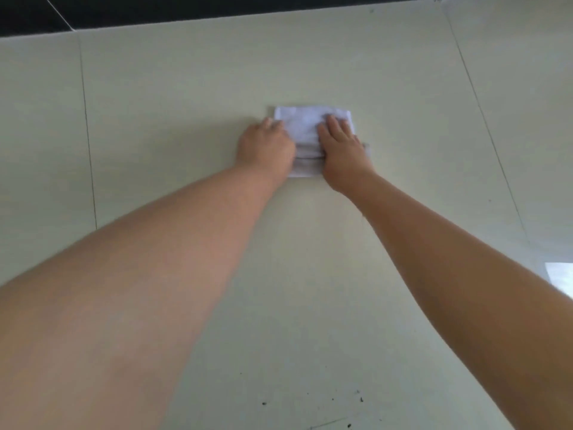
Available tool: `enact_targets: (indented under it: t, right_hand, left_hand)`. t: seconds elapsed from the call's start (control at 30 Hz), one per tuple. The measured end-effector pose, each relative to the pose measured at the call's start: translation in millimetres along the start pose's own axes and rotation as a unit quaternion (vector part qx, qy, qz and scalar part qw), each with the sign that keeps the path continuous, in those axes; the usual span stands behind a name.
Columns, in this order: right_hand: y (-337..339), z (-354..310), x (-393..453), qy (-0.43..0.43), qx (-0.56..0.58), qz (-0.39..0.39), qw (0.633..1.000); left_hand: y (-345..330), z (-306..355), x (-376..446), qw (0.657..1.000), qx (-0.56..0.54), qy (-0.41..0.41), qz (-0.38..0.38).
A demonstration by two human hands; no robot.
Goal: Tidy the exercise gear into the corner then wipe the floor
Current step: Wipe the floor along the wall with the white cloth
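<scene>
Both hands are pressing a folded cloth (305, 131) flat on the floor (186, 97), arms stretched well forward. Nearest the camera, dark specks (359, 398) are lying on the tiles, not yet wiped. Farther out, the left hand (265, 144) is resting on the cloth's left edge, fingers loosely bent, apparently gripping nothing. The right hand (339, 144) is lying palm-down, fingers nearly straight. No exercise gear is showing, so the wiping step seems underway; next probably calls for dragging the cloth back over the specks.

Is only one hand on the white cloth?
No, both the left hand and the right hand press on the folded white cloth lying on the floor.
</scene>
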State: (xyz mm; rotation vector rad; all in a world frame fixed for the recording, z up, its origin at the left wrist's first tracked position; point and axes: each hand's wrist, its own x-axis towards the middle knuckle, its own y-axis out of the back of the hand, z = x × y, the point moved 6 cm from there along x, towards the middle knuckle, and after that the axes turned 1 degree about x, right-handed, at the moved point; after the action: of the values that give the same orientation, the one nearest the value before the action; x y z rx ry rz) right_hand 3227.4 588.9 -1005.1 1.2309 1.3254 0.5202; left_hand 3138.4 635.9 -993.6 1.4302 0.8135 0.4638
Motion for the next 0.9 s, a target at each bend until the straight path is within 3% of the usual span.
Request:
enact_targets:
  t: [0.13, 0.27, 0.33, 0.4, 0.47, 0.6, 0.67, 0.77, 0.9]
  right_hand:
    - [-13.1, -80.2, 15.8, 0.086, 0.003, -0.010, 0.996]
    - [-41.7, -139.3, -17.5, 0.155, 0.044, -0.033, 0.986]
    - [-51.7, -146.6, -41.3, 0.175, 0.062, -0.051, 0.981]
    - [-59.0, -139.6, -68.4, 0.185, 0.072, -0.062, 0.978]
    - [-64.9, -119.1, -95.3, 0.177, 0.078, -0.071, 0.979]
    - [-68.1, -55.6, -129.0, 0.122, 0.062, -0.062, 0.989]
    - [-61.2, -20.4, -127.0, 0.073, 0.049, -0.050, 0.995]
    - [-39.9, 25.1, -106.0, 0.001, 0.035, -0.023, 0.999]
    - [-9.5, 46.2, -61.4, -0.043, 0.015, 0.005, 0.999]
  left_hand:
    - [-7.3, -79.6, -37.8, 0.998, 0.021, 0.040, 0.045]
    - [-29.5, -127.7, -105.7, 0.996, 0.022, 0.084, 0.019]
    - [-42.6, -125.1, -133.6, 0.996, 0.030, 0.078, -0.033]
    - [-48.9, -114.5, -150.7, 0.996, 0.018, 0.051, -0.067]
    - [-42.1, -87.3, -163.5, 0.997, 0.043, -0.009, -0.055]
    - [-29.3, -19.3, -162.8, 0.995, -0.007, -0.099, 0.020]
    - [-26.2, 12.7, -145.1, 0.992, -0.040, -0.114, 0.038]
    - [-25.5, 52.1, -100.6, 0.993, -0.043, -0.109, -0.006]
    - [-18.4, 62.2, -41.3, 0.993, -0.074, -0.095, -0.006]
